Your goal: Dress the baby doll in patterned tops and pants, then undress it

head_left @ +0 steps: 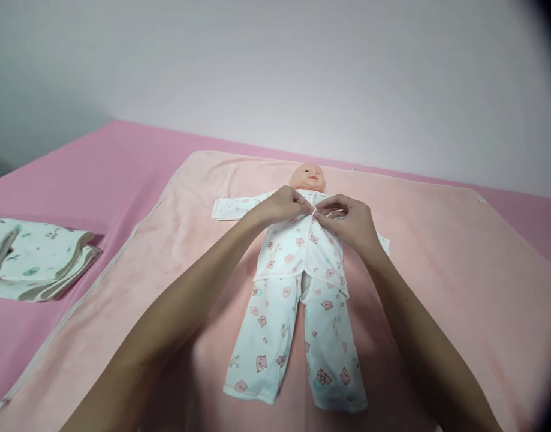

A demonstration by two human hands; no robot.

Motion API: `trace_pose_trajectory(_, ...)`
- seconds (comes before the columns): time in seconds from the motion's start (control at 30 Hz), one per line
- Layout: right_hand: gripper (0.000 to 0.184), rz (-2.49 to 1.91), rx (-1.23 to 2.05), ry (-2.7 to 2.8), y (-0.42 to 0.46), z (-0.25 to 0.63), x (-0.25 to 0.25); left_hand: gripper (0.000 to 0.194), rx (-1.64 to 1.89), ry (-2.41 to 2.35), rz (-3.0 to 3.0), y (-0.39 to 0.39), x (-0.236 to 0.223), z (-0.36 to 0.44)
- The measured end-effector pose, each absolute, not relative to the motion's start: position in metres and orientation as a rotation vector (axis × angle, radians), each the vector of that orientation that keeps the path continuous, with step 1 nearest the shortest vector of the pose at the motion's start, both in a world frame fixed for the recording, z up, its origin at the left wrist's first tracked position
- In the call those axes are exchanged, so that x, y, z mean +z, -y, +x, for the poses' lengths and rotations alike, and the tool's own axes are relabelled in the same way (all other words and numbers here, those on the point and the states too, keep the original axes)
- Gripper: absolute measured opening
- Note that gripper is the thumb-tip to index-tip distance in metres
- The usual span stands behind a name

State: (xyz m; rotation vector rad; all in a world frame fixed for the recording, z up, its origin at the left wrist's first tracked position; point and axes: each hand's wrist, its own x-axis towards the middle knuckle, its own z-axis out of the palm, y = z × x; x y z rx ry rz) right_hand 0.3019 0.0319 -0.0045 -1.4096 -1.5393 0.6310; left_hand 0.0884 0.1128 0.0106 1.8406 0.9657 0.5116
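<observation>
My left hand (286,205) and right hand (348,219), pinched nearly closed, seemed to grip the front edge of an animal-print baby shirt (297,252). It spread beneath them toward six o'clock, overlapping matching trousers (259,342); the doll head (307,178) lay at twelve.

Right hand (351,223) mostly hides 1 sleeve (384,243).

Two hands (284,206) (352,222), one doll (307,178), one shirt (293,249), one blanket (437,240)

Pink surface (99,174) carries blanket (437,246) and folded cloth (45,252).
</observation>
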Motion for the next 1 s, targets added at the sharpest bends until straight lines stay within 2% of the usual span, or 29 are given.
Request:
trace_pose_trajectory(0.17,0.021,-1.394,0.627,1.521,-0.032,0.297,-0.003,0.023,0.521,-0.956,1.827,-0.111,0.011,0.088)
trace_pose_trajectory(0.33,0.028,-1.359,0.71,1.461,-0.037,0.3,-0.01,0.037,0.522,-0.996,1.898,-0.114,0.007,0.086)
trace_pose_trajectory(0.5,0.032,-1.328,0.773,1.458,-0.041,0.304,-0.015,0.023,0.555,-1.007,1.849,-0.113,0.007,0.086)
trace_pose_trajectory(0.67,0.026,-1.381,0.756,1.5,-0.042,0.302,-0.017,0.042,0.539,-1.009,1.841,-0.104,0.016,0.088)
trace_pose_trajectory(0.73,0.024,-1.397,0.749,1.505,-0.043,0.302,-0.017,0.036,0.542,-1.043,1.836,-0.101,0.018,0.091)
trace_pose_trajectory(0.83,0.033,-1.36,0.81,1.511,-0.045,0.306,-0.018,0.02,0.56,-1.078,1.858,-0.1,0.016,0.093)
trace_pose_trajectory(1.0,0.046,-1.289,0.986,1.484,-0.052,0.316,-0.02,0.016,0.515,-1.0,1.918,-0.105,0.011,0.088)
